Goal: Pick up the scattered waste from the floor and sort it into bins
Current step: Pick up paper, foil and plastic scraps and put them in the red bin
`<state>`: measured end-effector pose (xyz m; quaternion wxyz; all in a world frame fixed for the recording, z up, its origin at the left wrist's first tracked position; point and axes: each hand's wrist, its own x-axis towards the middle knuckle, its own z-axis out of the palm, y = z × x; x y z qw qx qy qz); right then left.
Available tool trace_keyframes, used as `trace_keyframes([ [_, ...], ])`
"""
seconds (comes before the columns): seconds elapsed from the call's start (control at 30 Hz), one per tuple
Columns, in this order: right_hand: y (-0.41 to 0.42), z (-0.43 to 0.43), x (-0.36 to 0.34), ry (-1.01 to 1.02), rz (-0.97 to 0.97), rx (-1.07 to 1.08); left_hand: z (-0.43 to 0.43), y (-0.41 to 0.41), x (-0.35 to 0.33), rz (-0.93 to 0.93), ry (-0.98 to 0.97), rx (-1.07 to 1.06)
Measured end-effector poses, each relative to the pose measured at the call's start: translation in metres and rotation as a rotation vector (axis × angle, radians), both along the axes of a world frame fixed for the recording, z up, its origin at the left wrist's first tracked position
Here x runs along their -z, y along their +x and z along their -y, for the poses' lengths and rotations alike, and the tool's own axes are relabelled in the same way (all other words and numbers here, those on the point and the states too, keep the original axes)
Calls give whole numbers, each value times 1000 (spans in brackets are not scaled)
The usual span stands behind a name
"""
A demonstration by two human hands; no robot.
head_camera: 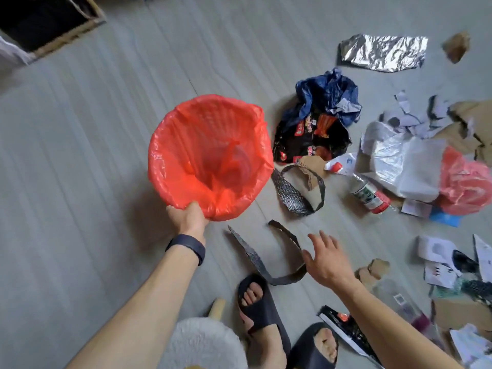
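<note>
My left hand (187,215) grips the near rim of a small bin lined with a red plastic bag (207,155), tilted toward me; little shows inside it. My right hand (326,258) hovers with fingers spread, holding nothing, just right of a long dark torn strip (255,258) on the floor. A second dark strip loop (295,194) lies right of the bin. Beyond it sit a black snack wrapper (308,141), a dark blue bag (327,95), a foil sheet (383,53), a bottle (371,197), white plastic (404,166) and a red bag (466,186).
My feet in black slides (262,312) stand at the bottom centre beside a white fluffy stool (202,342). Paper and cardboard scraps (452,262) cover the floor at right. A dark box with a wooden frame (45,20) is at top left. Bare floor (80,155) spreads left.
</note>
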<state>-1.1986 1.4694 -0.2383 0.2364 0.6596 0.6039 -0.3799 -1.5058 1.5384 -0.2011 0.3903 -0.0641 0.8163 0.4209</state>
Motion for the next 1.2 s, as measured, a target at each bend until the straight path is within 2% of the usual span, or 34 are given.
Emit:
trace_keyframes([
  [0.13,-9,13,70,-124,-16,-52,-10,-4,53,-88,39,-34],
  [0.23,-16,15,91,-165,-57,-42,-14,10,43,-117,35,14],
  [0.37,-17,20,83,-154,-88,56,7,26,36,-31,33,0],
  [0.43,-12,27,61,-131,-126,79,26,37,22,-8,-51,87],
  [0.53,6,34,14,-118,-129,117,55,70,-10,-25,-189,443],
  [0.7,48,38,-77,-72,-118,216,78,132,-80,-109,-322,1418],
  [0.77,56,38,-97,-43,-130,259,73,149,-92,-190,-352,1669],
  [0.83,62,37,-115,-21,-154,305,59,163,-102,-201,-391,1785],
  [0.97,69,35,-120,-13,-172,369,24,183,-93,-250,-460,1880],
  [1.1,66,24,-82,-13,-193,431,-22,194,-50,-311,-452,2050],
  [1.2,46,21,-34,-55,-199,479,-58,192,4,-461,-424,2278],
])
